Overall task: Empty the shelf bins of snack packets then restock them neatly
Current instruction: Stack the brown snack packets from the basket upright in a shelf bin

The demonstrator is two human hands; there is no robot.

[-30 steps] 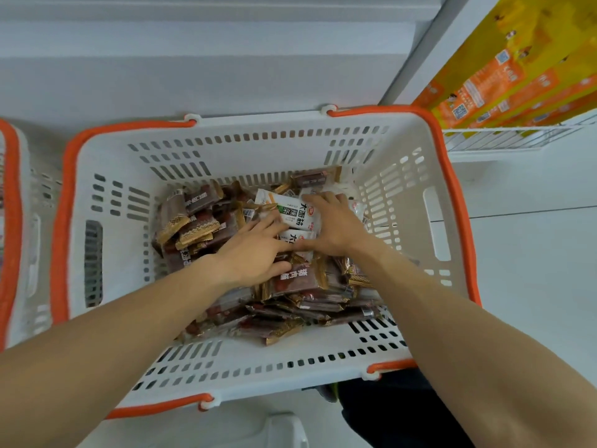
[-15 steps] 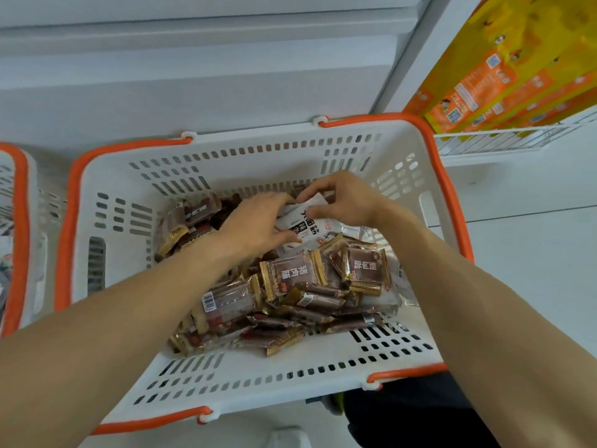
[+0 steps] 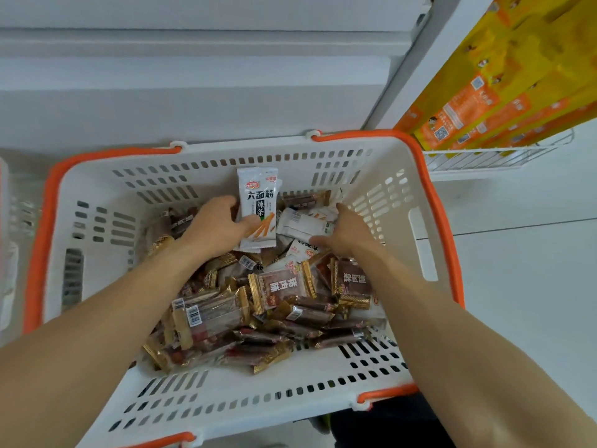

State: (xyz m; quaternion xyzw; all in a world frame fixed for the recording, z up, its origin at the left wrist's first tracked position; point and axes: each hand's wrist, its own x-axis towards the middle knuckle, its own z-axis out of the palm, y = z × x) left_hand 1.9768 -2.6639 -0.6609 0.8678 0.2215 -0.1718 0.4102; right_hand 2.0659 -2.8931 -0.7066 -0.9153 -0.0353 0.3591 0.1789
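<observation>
Brown jerky packets point(image 3: 277, 287) fill the white, orange-rimmed basket point(image 3: 97, 195). The left hand point(image 3: 214, 229) pinches an upright white spicy-strip packet point(image 3: 258, 206); the right hand point(image 3: 350, 232), fingers spread, grips more white packets point(image 3: 302, 223). Yellow boxes point(image 3: 504, 76) line the shelf beyond.

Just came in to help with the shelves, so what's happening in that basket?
A person is sorting snack packets in a white basket with orange trim. The left hand holds a white packet upright. The right hand is gripping more white packets lying beside it. Brown packets are heaped loosely in the basket's near part.
</observation>
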